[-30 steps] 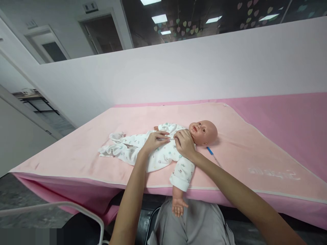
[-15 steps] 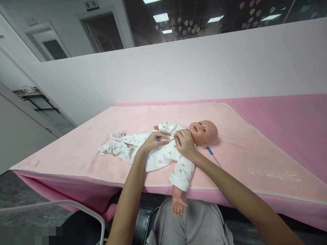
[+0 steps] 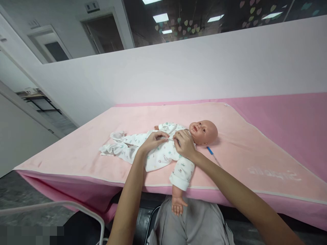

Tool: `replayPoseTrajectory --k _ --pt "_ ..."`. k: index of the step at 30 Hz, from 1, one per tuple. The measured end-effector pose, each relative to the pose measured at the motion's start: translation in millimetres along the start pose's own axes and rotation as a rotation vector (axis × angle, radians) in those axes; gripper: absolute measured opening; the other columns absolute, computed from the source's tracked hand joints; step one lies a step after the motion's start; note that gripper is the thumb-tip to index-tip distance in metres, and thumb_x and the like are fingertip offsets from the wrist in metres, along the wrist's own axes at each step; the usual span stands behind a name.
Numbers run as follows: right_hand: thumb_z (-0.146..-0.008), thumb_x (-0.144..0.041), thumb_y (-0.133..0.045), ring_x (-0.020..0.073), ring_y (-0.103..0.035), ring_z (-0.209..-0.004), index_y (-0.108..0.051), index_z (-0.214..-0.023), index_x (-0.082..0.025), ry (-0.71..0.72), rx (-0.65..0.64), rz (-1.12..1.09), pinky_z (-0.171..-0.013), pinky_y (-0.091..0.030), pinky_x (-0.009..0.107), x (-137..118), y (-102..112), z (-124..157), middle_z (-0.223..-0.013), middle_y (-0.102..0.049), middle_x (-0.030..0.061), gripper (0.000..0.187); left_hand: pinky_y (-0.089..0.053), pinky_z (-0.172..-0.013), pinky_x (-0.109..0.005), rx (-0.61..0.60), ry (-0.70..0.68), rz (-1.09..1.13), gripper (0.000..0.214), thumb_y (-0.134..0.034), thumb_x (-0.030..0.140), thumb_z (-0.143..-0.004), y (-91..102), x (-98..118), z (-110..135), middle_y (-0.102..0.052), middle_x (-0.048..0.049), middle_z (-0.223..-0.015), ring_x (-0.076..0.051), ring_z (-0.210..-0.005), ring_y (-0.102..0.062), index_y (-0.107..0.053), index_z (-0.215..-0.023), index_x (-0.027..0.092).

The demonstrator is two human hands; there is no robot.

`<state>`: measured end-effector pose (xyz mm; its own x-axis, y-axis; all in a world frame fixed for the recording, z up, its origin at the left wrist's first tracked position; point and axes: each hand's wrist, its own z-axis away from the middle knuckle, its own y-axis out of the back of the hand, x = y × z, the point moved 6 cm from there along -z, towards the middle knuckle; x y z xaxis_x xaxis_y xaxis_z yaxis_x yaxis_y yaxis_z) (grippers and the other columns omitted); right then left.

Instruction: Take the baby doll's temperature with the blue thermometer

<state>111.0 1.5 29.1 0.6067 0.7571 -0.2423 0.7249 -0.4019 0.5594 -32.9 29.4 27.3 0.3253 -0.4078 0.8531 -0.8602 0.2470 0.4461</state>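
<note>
A baby doll [image 3: 203, 133] lies on its back on the pink cover, its head to the right. It wears a white printed romper [image 3: 160, 158], and one arm hangs over the near edge. My left hand [image 3: 155, 140] rests at the doll's belly, fingers closed on one end of a thin white cloth tie [image 3: 170, 139]. On the chest near the chin, my right hand [image 3: 185, 143] is curled and pinches the tie's other end. The tie stretches between both hands; the fingertips are partly hidden.
A thin stick with a blue end [image 3: 209, 150], looking like a thermometer, lies beside the doll's head, partly behind my right forearm. The peach mat [image 3: 235, 136] covers the table. Behind stands a white partition [image 3: 178, 75]. A white metal rail [image 3: 71, 203] is at lower left.
My hands have shifted very slightly on the doll's chest, and the white tie between them looks straighter. The doll has stayed in place.
</note>
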Motion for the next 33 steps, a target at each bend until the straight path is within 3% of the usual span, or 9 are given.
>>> replayPoseTrajectory --k 5,11,20,24,33 --pt "-0.075 -0.009 -0.044 0.0191 -0.048 -0.081 -0.052 -0.077 -0.019 0.025 -0.010 -0.009 -0.076 -0.035 0.033 0.0 -3.2 0.2 -0.082 -0.056 0.0053 0.013 -0.044 -0.077 -0.029 0.046 -0.042 -0.086 0.027 -0.059 0.040 -0.075 0.1 0.4 -0.2 -0.066 -0.0056 -0.084 -0.017 -0.082 -0.058 -0.067 -0.084 0.016" --pt "-0.074 -0.008 -0.044 0.0190 -0.047 -0.081 -0.051 -0.075 -0.019 0.003 -0.016 0.007 -0.075 -0.035 0.033 2.1 -4.5 0.3 -0.081 -0.056 0.0050 0.012 -0.044 -0.081 -0.030 0.156 -0.054 -0.188 0.026 -0.066 0.042 -0.067 3.2 -1.5 -0.2 -0.066 -0.0064 -0.090 -0.019 -0.088 -0.058 -0.072 -0.078 0.020" --pt "-0.075 -0.008 -0.044 0.0190 -0.047 -0.080 -0.049 -0.074 -0.018 -0.031 -0.035 0.037 -0.074 -0.034 0.032 3.8 -3.7 -0.1 -0.081 -0.055 0.0050 0.012 -0.041 -0.089 -0.033 0.080 -0.086 -0.059 0.019 -0.070 0.035 -0.066 1.8 -0.7 -0.5 -0.064 -0.0072 -0.097 -0.020 -0.095 -0.057 -0.072 -0.078 0.020" --pt "-0.075 -0.008 -0.044 0.0187 -0.046 -0.079 -0.050 -0.075 -0.018 -0.026 -0.037 0.037 -0.073 -0.034 0.032 2.3 -3.4 -0.5 -0.081 -0.055 0.0051 0.012 -0.041 -0.091 -0.033 0.059 -0.039 -0.004 0.018 -0.070 0.033 -0.066 1.4 -1.8 -0.4 -0.063 -0.0080 -0.102 -0.021 -0.101 -0.055 -0.070 -0.075 0.018" --pt "-0.076 -0.008 -0.043 0.0192 -0.046 -0.080 -0.049 -0.075 -0.019 -0.024 -0.019 0.024 -0.073 -0.034 0.032 2.2 -2.6 -0.1 -0.080 -0.055 0.0052 0.012 -0.038 -0.097 -0.035 0.007 -0.031 -0.025 0.020 -0.068 0.033 -0.068 -0.7 -1.0 0.6 -0.058 -0.0073 -0.116 -0.023 -0.113 -0.049 -0.071 -0.085 0.022"
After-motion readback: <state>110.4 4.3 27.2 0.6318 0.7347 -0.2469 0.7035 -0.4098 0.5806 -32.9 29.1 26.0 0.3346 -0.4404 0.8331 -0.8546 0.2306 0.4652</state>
